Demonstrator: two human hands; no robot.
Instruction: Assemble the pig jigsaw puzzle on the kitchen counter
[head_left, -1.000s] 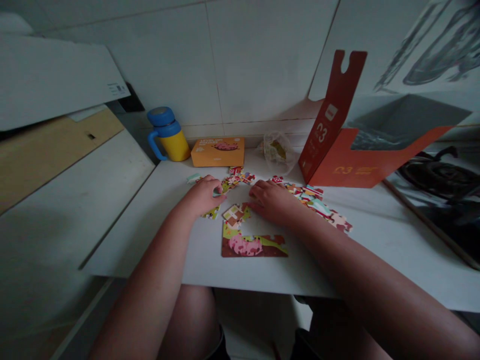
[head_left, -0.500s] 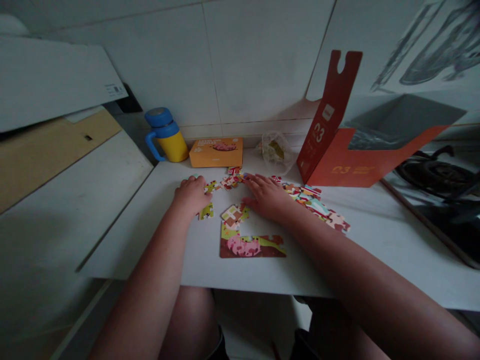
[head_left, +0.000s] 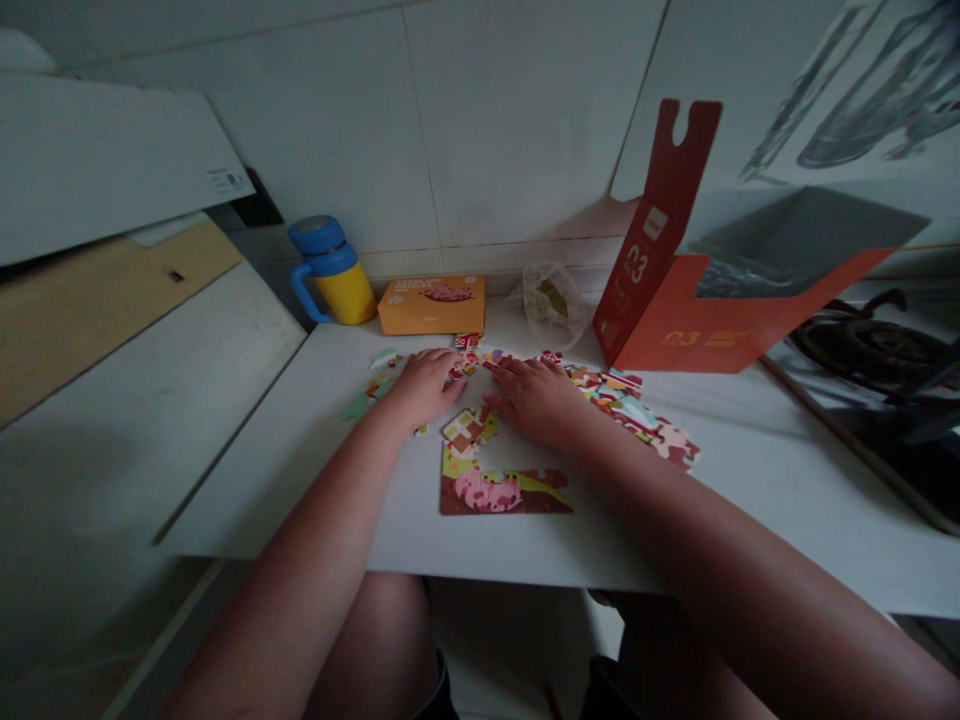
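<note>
My left hand [head_left: 429, 386] lies low over loose jigsaw pieces, fingers spread, with its fingertips at a small red piece [head_left: 457, 369]. Opposite it, my right hand [head_left: 541, 398] is palm down with fingers stretched out over more pieces [head_left: 491, 357]. Nearer me sits a joined corner of the jigsaw puzzle [head_left: 487, 494], brown, green and pink. A piece with a window pattern [head_left: 465, 432] lies at the top of its left side. Green pieces [head_left: 367, 397] lie left of my left hand, and a colourful heap of pieces [head_left: 630, 410] spreads beside my right forearm.
Along the wall stand a blue and yellow mug [head_left: 334, 270], an orange puzzle box [head_left: 433, 305] and a clear plastic bag [head_left: 553, 303]. An open red-orange box [head_left: 690, 320] rises at the right, with a black stove [head_left: 892, 400] beyond. Boards [head_left: 112, 290] lean at the left.
My left hand has moved right, toward my right hand, uncovering the green pieces at the left. My right hand has shifted only slightly. The joined corner lies where it was.
</note>
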